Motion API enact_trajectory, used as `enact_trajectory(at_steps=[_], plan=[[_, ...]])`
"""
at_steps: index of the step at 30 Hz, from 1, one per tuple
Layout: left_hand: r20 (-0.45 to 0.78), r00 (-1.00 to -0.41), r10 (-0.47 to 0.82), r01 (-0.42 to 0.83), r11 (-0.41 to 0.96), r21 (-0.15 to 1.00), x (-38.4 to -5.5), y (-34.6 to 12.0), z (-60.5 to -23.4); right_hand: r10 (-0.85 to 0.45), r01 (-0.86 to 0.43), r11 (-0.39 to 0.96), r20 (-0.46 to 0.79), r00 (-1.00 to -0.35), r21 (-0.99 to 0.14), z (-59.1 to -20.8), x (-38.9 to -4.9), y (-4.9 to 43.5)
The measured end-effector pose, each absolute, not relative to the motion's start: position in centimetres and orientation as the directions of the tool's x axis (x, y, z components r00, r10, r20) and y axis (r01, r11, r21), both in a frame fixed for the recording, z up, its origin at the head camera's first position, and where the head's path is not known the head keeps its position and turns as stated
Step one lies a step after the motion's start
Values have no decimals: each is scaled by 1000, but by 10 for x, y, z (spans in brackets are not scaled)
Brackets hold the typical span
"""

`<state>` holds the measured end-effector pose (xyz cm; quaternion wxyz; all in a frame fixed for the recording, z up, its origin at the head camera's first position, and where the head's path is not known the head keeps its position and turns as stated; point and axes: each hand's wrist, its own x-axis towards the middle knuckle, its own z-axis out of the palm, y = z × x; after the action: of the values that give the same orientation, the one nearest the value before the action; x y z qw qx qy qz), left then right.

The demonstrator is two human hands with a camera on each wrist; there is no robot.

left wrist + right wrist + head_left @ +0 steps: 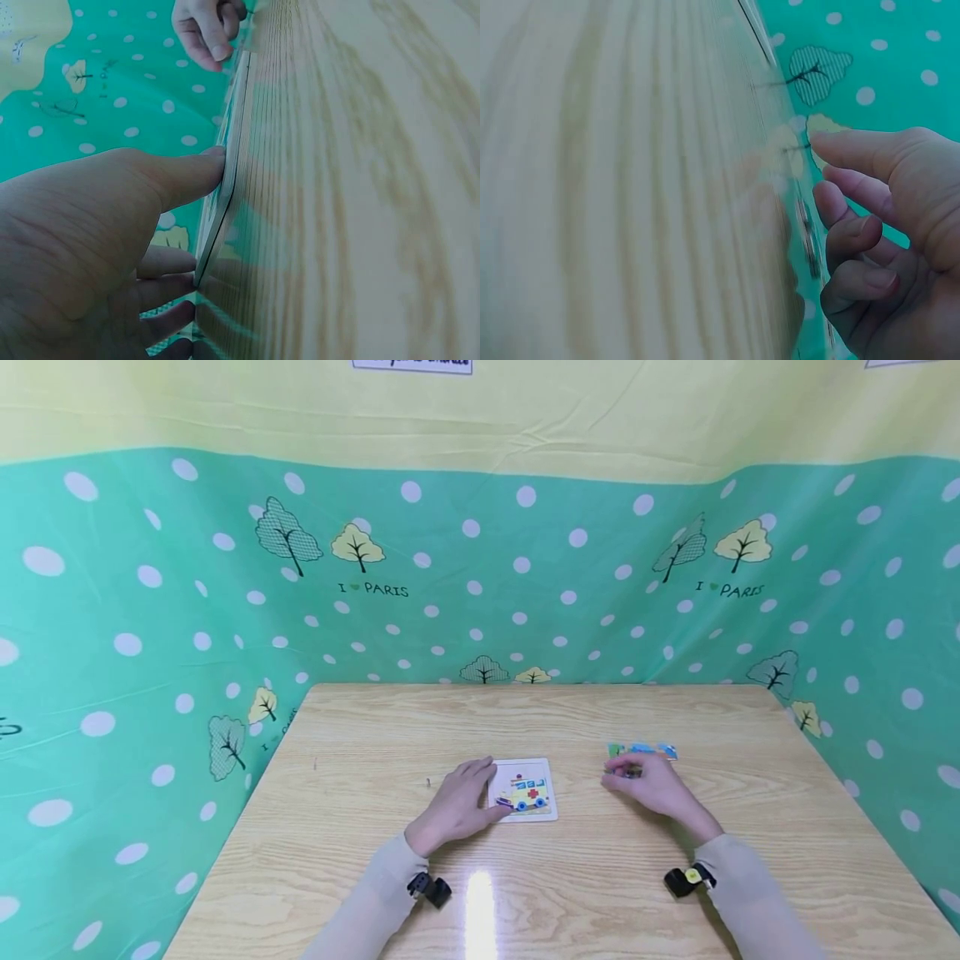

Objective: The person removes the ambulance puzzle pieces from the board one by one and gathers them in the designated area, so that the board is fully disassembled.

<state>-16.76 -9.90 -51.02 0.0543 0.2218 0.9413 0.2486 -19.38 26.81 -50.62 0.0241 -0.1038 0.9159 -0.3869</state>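
My left hand (461, 797) lies at the left side of a white-framed jigsaw puzzle board (553, 793). On the board is an ambulance picture (531, 793). The left wrist view shows the thumb (187, 176) straight against the board's edge, with the other fingers reaching to its corner. To the right, my right hand (648, 781) hovers low by several colourful puzzle pieces (641, 748), covering part of them. Its fingers are loosely bent. In the right wrist view a gap shows between the thumb (855, 150) and the fingers, with nothing in it.
The wooden table (390, 727) reaches back to a green polka-dot cloth (480, 585) that hangs behind and on both sides. A tiny dark speck (428, 782) lies left of the board. Each wrist wears a small black camera (681, 882).
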Motion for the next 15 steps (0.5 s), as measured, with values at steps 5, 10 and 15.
enact_trajectory(at_steps=[5,10,15], plan=[[3,-895,445,389,779,492,-168,-99,-510,-233,-177,667,23,-972,-724,-506,-196,255],[3,-896,445,387,776,497,-168,-99,-509,-258,-198,644,34,-966,-739,-506,-197,242],[4,-895,446,388,774,501,-167,-99,-509,-279,-205,633,27,-960,-747,-506,-197,231]])
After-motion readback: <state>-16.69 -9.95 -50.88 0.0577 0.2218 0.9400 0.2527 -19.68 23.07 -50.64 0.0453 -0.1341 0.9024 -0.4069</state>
